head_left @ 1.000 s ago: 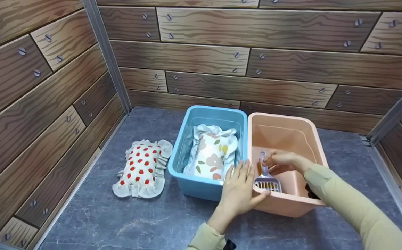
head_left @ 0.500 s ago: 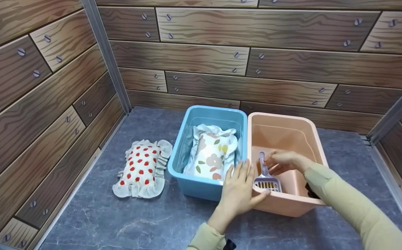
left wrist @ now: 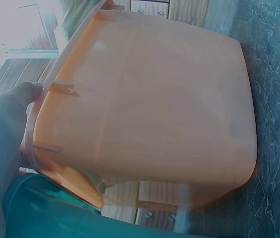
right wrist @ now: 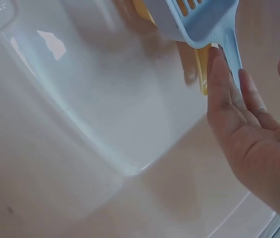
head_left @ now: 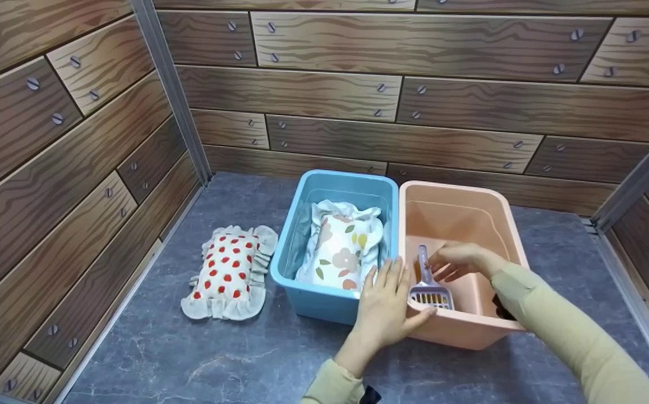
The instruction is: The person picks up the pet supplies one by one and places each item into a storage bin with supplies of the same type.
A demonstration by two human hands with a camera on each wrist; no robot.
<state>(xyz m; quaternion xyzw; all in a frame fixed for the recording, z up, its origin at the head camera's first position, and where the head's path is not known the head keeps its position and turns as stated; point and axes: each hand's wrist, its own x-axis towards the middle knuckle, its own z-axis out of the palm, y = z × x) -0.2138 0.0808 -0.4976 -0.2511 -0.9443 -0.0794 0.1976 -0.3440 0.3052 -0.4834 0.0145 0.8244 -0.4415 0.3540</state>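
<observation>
My left hand (head_left: 383, 306) rests with fingers extended over the meeting rims of a blue tub (head_left: 352, 188) and a peach tub (head_left: 459, 210). Its thumb lies along the peach rim; the left wrist view shows that tub's outer wall (left wrist: 169, 99). Inside the peach tub, my right hand (head_left: 464, 261) is beside a pale slotted litter scoop (head_left: 425, 269), which leans handle up. In the right wrist view, the fingers (right wrist: 221, 84) touch the scoop's handle, fairly straight, and the thumb stands apart. A yellow-orange piece (right wrist: 202, 74), partly hidden, lies behind the scoop.
A small flower-print pillow (head_left: 341, 255) with ruffled edges lies in the blue tub. Left of the tubs, a strawberry-print ruffled pillow (head_left: 226, 269) lies on the dark grey tabletop (head_left: 189, 359). Wood-patterned walls (head_left: 324, 95) enclose the back and sides.
</observation>
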